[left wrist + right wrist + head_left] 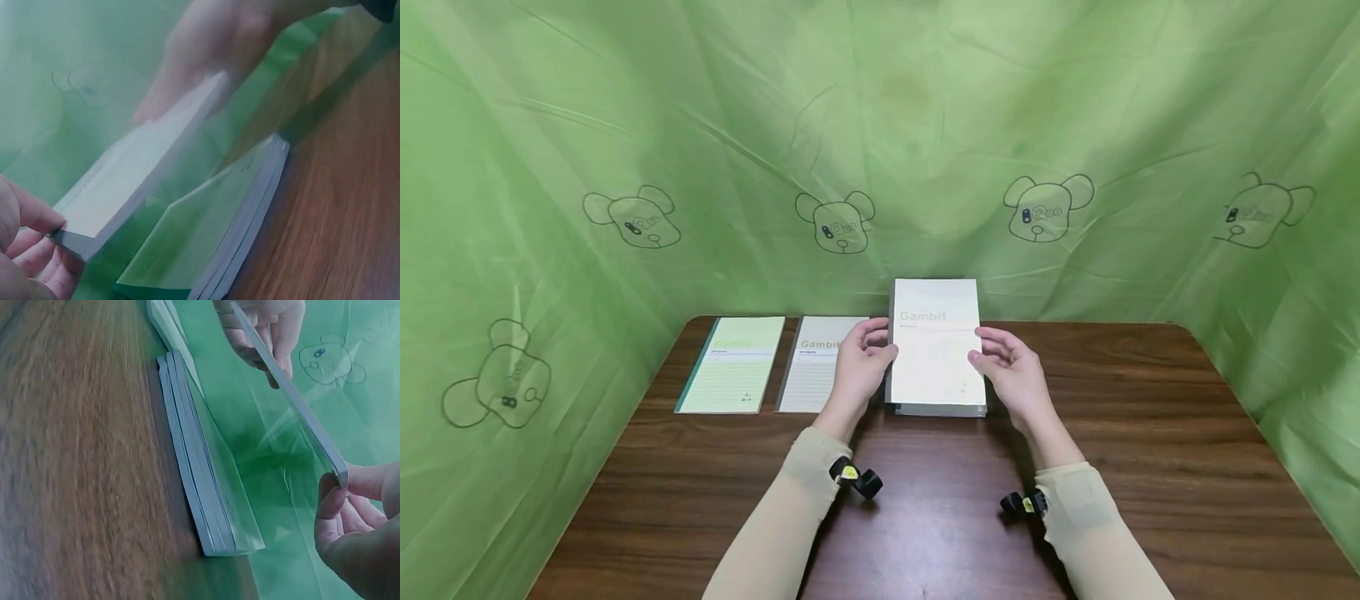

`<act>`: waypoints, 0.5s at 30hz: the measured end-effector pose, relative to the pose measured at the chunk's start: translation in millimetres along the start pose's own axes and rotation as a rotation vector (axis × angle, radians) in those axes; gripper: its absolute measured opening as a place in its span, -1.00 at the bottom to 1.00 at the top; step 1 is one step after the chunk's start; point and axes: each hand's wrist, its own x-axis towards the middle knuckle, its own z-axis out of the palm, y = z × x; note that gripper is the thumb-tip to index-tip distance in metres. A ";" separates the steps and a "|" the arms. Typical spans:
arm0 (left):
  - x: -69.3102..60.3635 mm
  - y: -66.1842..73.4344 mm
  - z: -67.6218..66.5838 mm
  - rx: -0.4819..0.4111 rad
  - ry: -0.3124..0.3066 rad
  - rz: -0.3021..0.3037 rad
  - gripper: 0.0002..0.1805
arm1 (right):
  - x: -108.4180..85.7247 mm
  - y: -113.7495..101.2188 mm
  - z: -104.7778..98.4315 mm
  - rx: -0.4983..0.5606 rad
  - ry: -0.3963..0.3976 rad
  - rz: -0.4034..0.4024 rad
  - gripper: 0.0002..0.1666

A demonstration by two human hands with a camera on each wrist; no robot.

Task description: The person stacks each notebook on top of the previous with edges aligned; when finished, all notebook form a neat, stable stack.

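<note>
Both hands hold a white notebook [937,350] with a grey spine and "Gambit" on its cover, raised over a stack of notebooks [940,411]. My left hand [861,362] pinches its spine edge, thumb on the cover and fingers beneath. On the opposite edge, my right hand [1011,371] pinches it the same way. In the left wrist view a gap separates the held notebook [137,162] from the stack [200,225], whose top notebook has a green spine. Several page blocks of the stack [197,462] show in the right wrist view.
Left of the stack, a grey-spined notebook [808,375] lies flat, partly behind my left hand. Farther left lies a green-spined notebook [730,367]. The brown wooden table [1150,467] meets a green curtain [940,150] with bear drawings at its back and sides.
</note>
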 end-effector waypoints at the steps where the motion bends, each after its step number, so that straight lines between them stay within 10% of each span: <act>1: 0.2 -1.1 1.5 0.002 -0.002 -0.002 -0.45 | 0.6 1.6 -1.2 -0.003 -0.001 0.001 -0.43; 15: 5.2 -17.1 8.2 0.054 -0.089 -0.051 -0.34 | 12.8 24.4 -13.4 -0.063 -0.061 0.032 -0.40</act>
